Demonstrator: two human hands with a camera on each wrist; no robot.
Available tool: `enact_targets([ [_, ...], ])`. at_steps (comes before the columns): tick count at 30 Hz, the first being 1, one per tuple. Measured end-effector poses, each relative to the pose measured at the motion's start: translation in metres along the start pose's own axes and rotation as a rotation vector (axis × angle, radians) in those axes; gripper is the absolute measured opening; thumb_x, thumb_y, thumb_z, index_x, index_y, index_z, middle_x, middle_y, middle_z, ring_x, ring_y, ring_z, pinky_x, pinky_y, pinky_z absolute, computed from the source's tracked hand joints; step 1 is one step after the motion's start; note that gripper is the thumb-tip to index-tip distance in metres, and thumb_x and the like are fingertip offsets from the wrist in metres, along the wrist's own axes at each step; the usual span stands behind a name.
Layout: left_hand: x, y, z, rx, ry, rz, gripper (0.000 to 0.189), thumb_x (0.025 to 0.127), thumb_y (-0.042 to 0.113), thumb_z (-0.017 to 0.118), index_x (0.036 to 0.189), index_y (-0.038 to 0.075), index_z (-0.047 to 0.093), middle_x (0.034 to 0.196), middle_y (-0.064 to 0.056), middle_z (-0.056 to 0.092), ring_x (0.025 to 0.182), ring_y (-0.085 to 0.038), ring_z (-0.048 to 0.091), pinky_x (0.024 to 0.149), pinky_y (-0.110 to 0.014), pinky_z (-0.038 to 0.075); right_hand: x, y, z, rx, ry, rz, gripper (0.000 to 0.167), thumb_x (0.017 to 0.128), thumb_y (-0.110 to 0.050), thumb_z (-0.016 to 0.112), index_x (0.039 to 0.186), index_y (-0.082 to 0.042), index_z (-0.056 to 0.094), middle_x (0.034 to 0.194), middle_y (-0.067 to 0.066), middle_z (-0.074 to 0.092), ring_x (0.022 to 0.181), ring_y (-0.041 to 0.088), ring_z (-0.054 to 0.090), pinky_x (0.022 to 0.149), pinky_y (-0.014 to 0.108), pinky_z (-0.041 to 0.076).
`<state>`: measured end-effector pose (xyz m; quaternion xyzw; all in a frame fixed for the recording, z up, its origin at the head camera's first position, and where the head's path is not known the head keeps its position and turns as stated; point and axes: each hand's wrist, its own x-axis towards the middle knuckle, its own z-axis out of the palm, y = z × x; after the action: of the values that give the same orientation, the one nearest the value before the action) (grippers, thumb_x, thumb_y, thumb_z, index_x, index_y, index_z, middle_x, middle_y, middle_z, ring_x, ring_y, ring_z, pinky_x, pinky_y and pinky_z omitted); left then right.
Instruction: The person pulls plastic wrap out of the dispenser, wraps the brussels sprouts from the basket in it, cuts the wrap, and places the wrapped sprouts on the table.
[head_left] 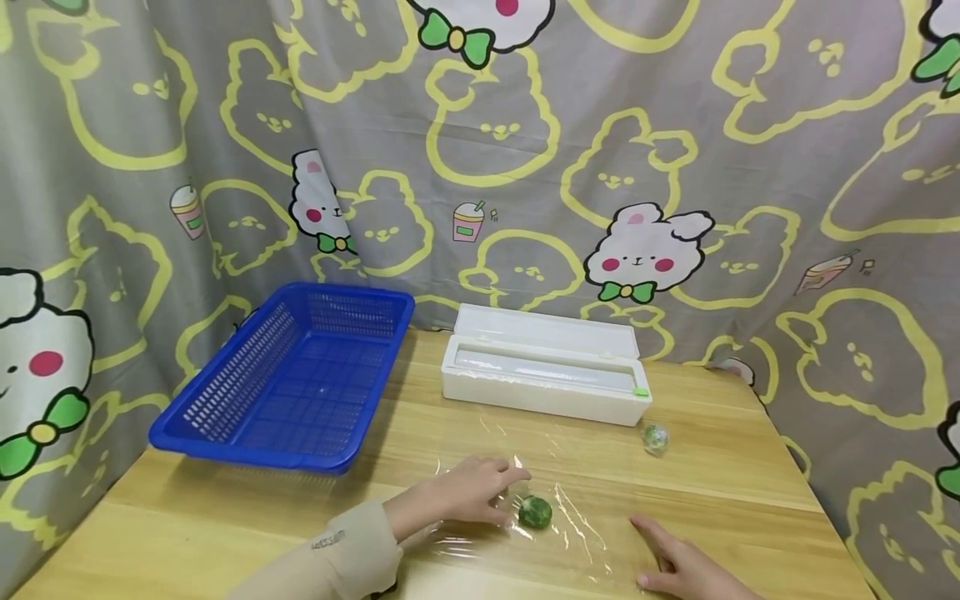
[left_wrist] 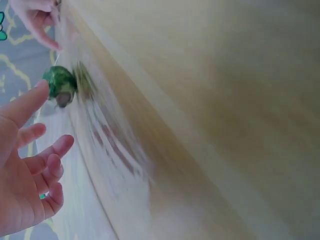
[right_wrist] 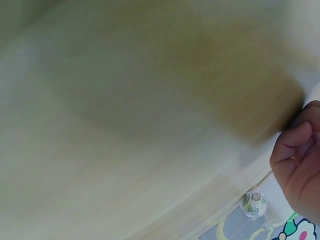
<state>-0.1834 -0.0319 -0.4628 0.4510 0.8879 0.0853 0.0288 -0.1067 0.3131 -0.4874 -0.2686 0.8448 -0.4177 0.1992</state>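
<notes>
A small green, round vegetable with a pale brown stem end, like a Brussels sprout [head_left: 535,512], lies on a sheet of clear cling film [head_left: 577,492] spread over the table. Just left of the sprout is my left hand [head_left: 474,490], fingers apart and loosely bent over the film. In the left wrist view that hand [left_wrist: 25,165] has one fingertip at the sprout [left_wrist: 61,82]; whether they touch is unclear. My right hand [head_left: 686,562] is by the film's right edge, index finger and thumb apart. The right wrist view shows bent fingers [right_wrist: 292,150], with no held thing visible.
Behind the film stands a white cling film dispenser [head_left: 547,398], lid raised, roll inside. Near its right end lies a film-wrapped green ball [head_left: 655,439]. A blue plastic basket [head_left: 300,400] occupies the table's left side. A patterned curtain [head_left: 510,125] hangs behind the wooden table [head_left: 750,492].
</notes>
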Motion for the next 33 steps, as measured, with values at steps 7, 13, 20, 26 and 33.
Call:
enact_targets([
  [7,-0.038,-0.012,-0.009,-0.120,-0.060,-0.064,0.042,0.068,0.038,0.075,0.102,0.020,0.058,0.079,0.012,0.049,0.069,0.001,0.042,0.065,-0.016,0.038,-0.001,0.003,-0.002,0.020,0.000,0.031,0.069,0.086,-0.023,0.061,0.128,0.017,0.023,0.059,-0.018,0.034,0.050,-0.007,0.032,0.044,0.015,0.030],
  [13,-0.069,-0.015,-0.012,-0.103,-0.125,-0.043,0.028,0.062,0.030,0.080,0.078,0.023,0.058,0.067,0.016,0.044,0.064,0.004,0.037,0.060,-0.012,0.031,-0.001,0.002,-0.003,0.022,-0.006,0.045,0.079,0.082,-0.023,0.066,0.129,0.020,0.019,0.059,-0.016,0.036,0.049,-0.006,0.032,0.042,0.016,0.030],
  [20,-0.089,-0.019,-0.009,-0.156,-0.098,-0.049,0.031,0.061,0.024,0.080,0.082,0.022,0.058,0.072,0.016,0.045,0.066,0.004,0.038,0.061,-0.012,0.034,-0.001,0.007,0.000,-0.087,0.026,-0.106,0.078,0.080,-0.016,0.068,0.127,0.017,0.016,0.062,-0.019,0.033,0.052,-0.010,0.030,0.043,0.013,0.031],
  [26,-0.093,-0.022,-0.009,-0.097,-0.062,-0.033,0.030,0.058,0.015,0.077,0.081,0.025,0.060,0.073,0.015,0.042,0.067,0.001,0.036,0.061,-0.014,0.032,-0.007,0.007,-0.003,-0.122,-0.030,-0.107,0.051,0.082,-0.018,0.067,0.121,0.000,0.039,0.075,-0.019,0.041,0.062,-0.010,0.036,0.049,0.014,0.033],
  [33,-0.095,-0.022,-0.005,-0.040,-0.003,0.021,0.018,0.067,0.016,0.072,0.069,0.027,0.058,0.072,0.015,0.040,0.068,0.001,0.036,0.063,-0.015,0.031,-0.005,0.000,0.004,-0.277,-0.024,-0.109,0.004,0.089,-0.019,0.057,0.088,-0.023,0.055,0.081,-0.019,0.040,0.063,-0.008,0.036,0.048,0.015,0.032],
])
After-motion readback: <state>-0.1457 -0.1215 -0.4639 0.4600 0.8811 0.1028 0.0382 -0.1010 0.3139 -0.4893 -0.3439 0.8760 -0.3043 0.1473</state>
